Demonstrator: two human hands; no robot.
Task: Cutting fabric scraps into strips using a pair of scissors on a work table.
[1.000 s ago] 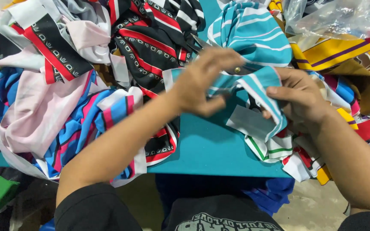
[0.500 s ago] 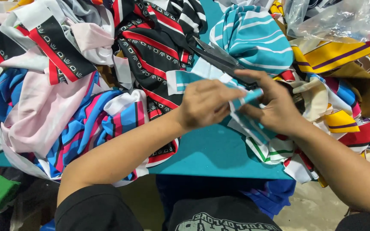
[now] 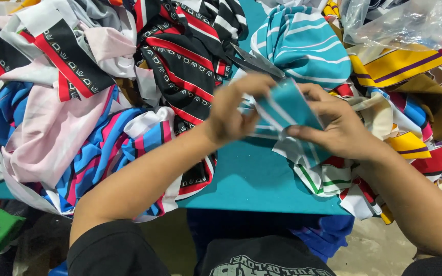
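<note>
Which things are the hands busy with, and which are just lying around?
Busy with: left hand, right hand, teal striped cloth piece.
Lying around: scissors, black-and-red cloth, pink cloth, yellow striped cloth, clear plastic bag, teal table.

One camera only, worn on the person's head, looking steeply down and forward over the teal table point(image 3: 251, 179) from its near edge. It sits close: forearms fill the lower frame, cloth heaps crowd the table's far side and both ends, floor shows beneath its near edge.
</note>
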